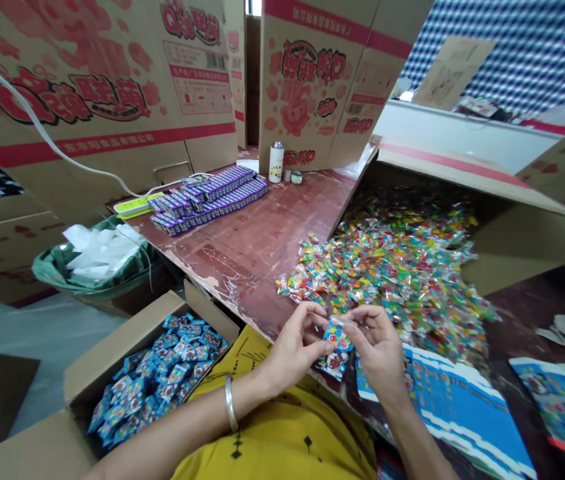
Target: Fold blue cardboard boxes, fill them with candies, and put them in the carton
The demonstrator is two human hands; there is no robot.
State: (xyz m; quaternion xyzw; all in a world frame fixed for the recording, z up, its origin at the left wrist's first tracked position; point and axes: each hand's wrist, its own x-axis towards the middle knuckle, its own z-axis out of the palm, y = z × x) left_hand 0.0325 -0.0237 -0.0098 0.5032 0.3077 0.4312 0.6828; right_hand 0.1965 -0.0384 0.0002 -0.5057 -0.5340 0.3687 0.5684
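Between my two hands, over the table's front edge, is a small blue printed packet. My left hand pinches its left side with thumb and fingers. At its upper right, the thumb and fingers of my right hand are closed on the same packet. Just beyond my hands spreads a large heap of clear-wrapped colourful candies, spilling from a tipped cardboard box. Under and beside my right forearm lie flat blue printed sheets or bags.
An open carton of small blue packets stands at lower left. Purple boxes are stacked at the table's back left, near a white bottle. A green bag-lined bin stands left. Large cartons rise behind.
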